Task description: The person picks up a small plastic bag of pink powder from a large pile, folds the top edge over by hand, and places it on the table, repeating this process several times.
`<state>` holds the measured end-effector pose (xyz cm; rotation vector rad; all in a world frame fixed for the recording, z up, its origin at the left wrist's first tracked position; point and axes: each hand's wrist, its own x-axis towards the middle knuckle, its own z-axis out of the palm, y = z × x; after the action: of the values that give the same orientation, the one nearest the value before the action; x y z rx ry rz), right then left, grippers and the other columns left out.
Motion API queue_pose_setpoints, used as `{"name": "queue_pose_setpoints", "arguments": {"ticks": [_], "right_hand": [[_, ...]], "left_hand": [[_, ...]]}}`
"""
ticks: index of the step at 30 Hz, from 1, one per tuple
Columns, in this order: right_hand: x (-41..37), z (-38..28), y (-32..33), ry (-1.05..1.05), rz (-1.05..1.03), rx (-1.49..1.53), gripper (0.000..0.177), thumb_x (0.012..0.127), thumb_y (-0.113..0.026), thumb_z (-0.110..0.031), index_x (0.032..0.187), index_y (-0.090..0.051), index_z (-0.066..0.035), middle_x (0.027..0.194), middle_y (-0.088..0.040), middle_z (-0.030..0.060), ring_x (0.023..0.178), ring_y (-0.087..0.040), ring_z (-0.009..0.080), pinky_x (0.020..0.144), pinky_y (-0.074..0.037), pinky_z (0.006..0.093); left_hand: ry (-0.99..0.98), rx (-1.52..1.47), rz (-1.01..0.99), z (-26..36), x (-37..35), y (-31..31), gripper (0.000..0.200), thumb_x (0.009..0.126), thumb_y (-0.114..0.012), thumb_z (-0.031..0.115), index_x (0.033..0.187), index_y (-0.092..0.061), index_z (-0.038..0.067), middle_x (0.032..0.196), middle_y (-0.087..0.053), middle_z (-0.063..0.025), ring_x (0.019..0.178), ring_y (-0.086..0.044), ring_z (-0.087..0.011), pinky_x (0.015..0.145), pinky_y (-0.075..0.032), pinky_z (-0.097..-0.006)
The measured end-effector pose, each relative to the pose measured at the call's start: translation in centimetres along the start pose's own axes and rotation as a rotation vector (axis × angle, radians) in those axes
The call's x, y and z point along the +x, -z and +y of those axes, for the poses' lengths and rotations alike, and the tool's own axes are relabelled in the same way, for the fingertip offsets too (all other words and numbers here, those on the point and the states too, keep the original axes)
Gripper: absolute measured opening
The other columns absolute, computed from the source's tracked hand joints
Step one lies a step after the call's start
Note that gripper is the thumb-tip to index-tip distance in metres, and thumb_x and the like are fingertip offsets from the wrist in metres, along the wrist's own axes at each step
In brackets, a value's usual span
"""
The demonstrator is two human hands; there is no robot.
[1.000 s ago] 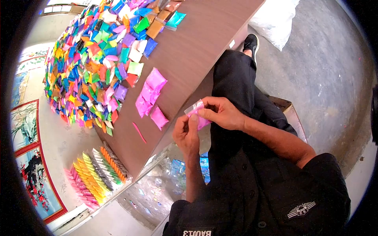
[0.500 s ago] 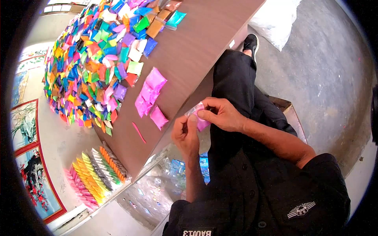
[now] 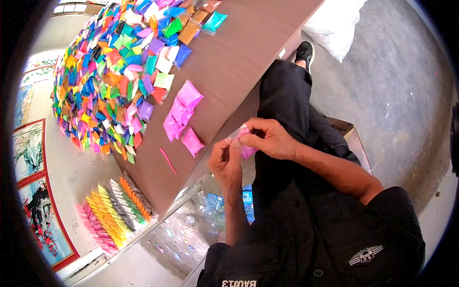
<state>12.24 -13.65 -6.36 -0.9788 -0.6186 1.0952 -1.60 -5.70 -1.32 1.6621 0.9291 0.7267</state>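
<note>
A small clear plastic bag with pink contents (image 3: 248, 151) is held between my two hands above my lap, beside the table edge. My left hand (image 3: 226, 162) pinches its transparent upper end with thumb and fingertips. My right hand (image 3: 273, 138) grips the bag's other side, thumb on top and fingers curled behind, hiding part of it. Close by on the brown table (image 3: 239, 52), three pink packets (image 3: 180, 112) lie against one another. A single pink packet (image 3: 192, 142) lies nearer the edge. A thin pink stick (image 3: 168, 160) rests to its left.
A large heap of many-coloured packets (image 3: 110, 81) covers the table's far left. Rows of colour-sorted packets (image 3: 107, 215) stand at the table's end. A clear plastic sack (image 3: 179, 239) is below, left of my body. A white sack (image 3: 334, 26) sits on the floor beyond the table.
My left thumb and fingers have shifted slightly toward my right hand, covering more of the bag's clear end. The packets on the table stay where they were.
</note>
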Motion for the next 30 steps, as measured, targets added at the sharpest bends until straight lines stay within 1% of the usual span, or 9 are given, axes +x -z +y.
{"name": "queue_pose_setpoints", "arguments": {"ticks": [2, 5, 11, 13, 17, 21, 25, 27, 30], "right_hand": [[0.2, 0.3, 0.2, -0.009, 0.015, 0.061, 0.016, 0.098, -0.069, -0.018, 0.103, -0.068, -0.003, 0.089, -0.063, -0.0021, 0.084, -0.057, 0.0053, 0.073, -0.048, 0.0248], [0.2, 0.2, 0.2, -0.019, 0.014, 0.128, 0.017, 0.099, -0.068, -0.019, 0.104, -0.068, -0.003, 0.092, -0.065, -0.0026, 0.086, -0.058, 0.0049, 0.075, -0.048, 0.0239], [0.5, -0.3, 0.2, -0.055, -0.084, 0.171, 0.018, 0.101, -0.067, -0.017, 0.112, -0.067, -0.003, 0.098, -0.066, -0.0038, 0.09, -0.059, 0.0034, 0.078, -0.049, 0.023], [0.5, -0.2, 0.3, -0.068, -0.119, 0.189, 0.019, 0.101, -0.066, -0.017, 0.113, -0.068, -0.003, 0.098, -0.066, -0.0037, 0.09, -0.059, 0.0036, 0.079, -0.049, 0.0231], [0.3, 0.1, 0.4, -0.062, -0.047, 0.112, 0.022, 0.099, -0.068, -0.02, 0.112, -0.069, -0.002, 0.094, -0.067, -0.0016, 0.087, -0.059, 0.0057, 0.078, -0.05, 0.0249], [0.2, 0.2, 0.0, -0.046, 0.003, 0.13, 0.021, 0.099, -0.067, -0.018, 0.112, -0.068, -0.001, 0.094, -0.066, -0.0024, 0.086, -0.059, 0.005, 0.076, -0.05, 0.0247], [0.5, -0.5, 0.1, -0.045, -0.064, 0.1, 0.021, 0.099, -0.067, -0.017, 0.113, -0.068, -0.001, 0.095, -0.067, -0.002, 0.087, -0.06, 0.0053, 0.076, -0.05, 0.0249], [0.4, -1.1, 0.1, -0.121, -0.033, 0.071, 0.022, 0.099, -0.067, -0.017, 0.113, -0.069, -0.001, 0.095, -0.067, -0.0017, 0.087, -0.06, 0.0057, 0.077, -0.051, 0.025], [0.3, -1.8, -0.1, -0.117, 0.022, 0.114, 0.023, 0.099, -0.068, -0.018, 0.113, -0.069, 0.0, 0.094, -0.067, -0.0017, 0.088, -0.061, 0.0061, 0.079, -0.051, 0.0254]], "left_hand": [[0.126, 0.006, 0.0, 0.7, -0.1, -0.4, 0.014, 0.096, -0.07, 0.009, 0.106, -0.068, 0.0, 0.093, -0.068, -0.0002, 0.084, -0.06, -0.0061, 0.074, -0.048, -0.0218], [0.149, -0.113, -0.039, 0.5, -0.5, -0.8, 0.014, 0.097, -0.069, 0.011, 0.106, -0.068, 0.0, 0.093, -0.067, 0.0001, 0.084, -0.06, -0.0061, 0.075, -0.048, -0.0218], [0.029, -0.044, -0.006, -0.9, -0.5, 0.5, 0.017, 0.097, -0.07, 0.013, 0.107, -0.068, -0.001, 0.093, -0.067, 0.0002, 0.084, -0.06, -0.0063, 0.076, -0.048, -0.022], [0.06, -0.046, -0.005, -0.7, -0.4, 0.5, 0.017, 0.097, -0.07, 0.013, 0.107, -0.068, 0.0, 0.093, -0.068, 0.0, 0.083, -0.06, -0.0064, 0.075, -0.048, -0.0219], [0.175, -0.064, 0.0, 0.8, -0.4, -0.5, 0.019, 0.096, -0.072, 0.014, 0.108, -0.068, 0.0, 0.09, -0.068, -0.0005, 0.079, -0.061, -0.0067, 0.071, -0.048, -0.0215], [0.187, -0.036, -0.04, 0.7, -0.4, -0.5, 0.019, 0.095, -0.073, 0.014, 0.108, -0.068, 0.001, 0.088, -0.068, -0.0011, 0.077, -0.061, -0.007, 0.069, -0.048, -0.0217], [0.17, 0.023, -0.026, 0.9, -0.3, -0.2, 0.022, 0.096, -0.071, 0.018, 0.107, -0.067, 0.0, 0.086, -0.067, -0.0023, 0.075, -0.06, -0.0092, 0.069, -0.049, -0.0253], [0.146, 0.029, -0.025, 0.8, -0.2, -0.1, 0.022, 0.096, -0.071, 0.018, 0.107, -0.067, 0.0, 0.086, -0.067, -0.0019, 0.075, -0.059, -0.0092, 0.069, -0.049, -0.0255], [0.175, -0.037, -0.064, 0.8, -0.2, -0.3, 0.022, 0.095, -0.073, 0.013, 0.111, -0.066, -0.001, 0.093, -0.069, -0.0025, 0.081, -0.063, -0.0083, 0.073, -0.053, -0.0243]]}}
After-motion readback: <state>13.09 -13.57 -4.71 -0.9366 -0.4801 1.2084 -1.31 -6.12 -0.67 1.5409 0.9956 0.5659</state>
